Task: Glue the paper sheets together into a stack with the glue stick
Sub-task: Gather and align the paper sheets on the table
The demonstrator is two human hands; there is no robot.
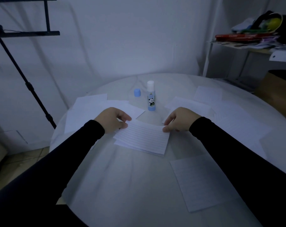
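A lined paper sheet (143, 136) lies on top of a small stack of sheets in the middle of the round white table (122, 185). My left hand (113, 119) pinches the top sheet's far left corner. My right hand (180, 119) pinches its far right corner. Beyond the stack the glue stick (150, 96) stands upright and uncapped, with a panda label. Its blue cap (137, 92) sits on the table just to its left. Loose sheets lie to the left (89, 108), to the right (207, 102) and near the front right (204, 182).
A black tripod stand (29, 86) rises at the left beside the table. At the back right a white shelf (247, 49) carries a red box, papers and a bag. A white cloth hangs behind the table.
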